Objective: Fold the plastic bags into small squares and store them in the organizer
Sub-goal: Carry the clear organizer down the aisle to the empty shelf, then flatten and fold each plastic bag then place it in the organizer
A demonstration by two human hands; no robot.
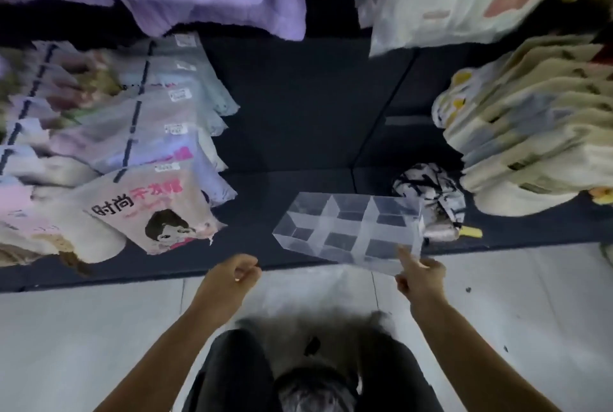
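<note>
The right hand point(419, 279) grips the near corner of the clear six-cell plastic organizer point(348, 232), its cells seemingly empty. The left hand point(229, 279) is clenched on nothing. Beyond the right hand, a crumpled black-and-white plastic bag point(431, 196) lies unfolded.

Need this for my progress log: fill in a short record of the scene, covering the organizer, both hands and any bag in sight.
organizer: clear, six compartments, no folded bags visible inside, at the near edge of the dark mat
right hand: fingers pinch the organizer's near right corner
left hand: curled, nothing visible in it
crumpled patterned bag: unfolded, behind the organizer's right end
packets: stacked on the left
</note>
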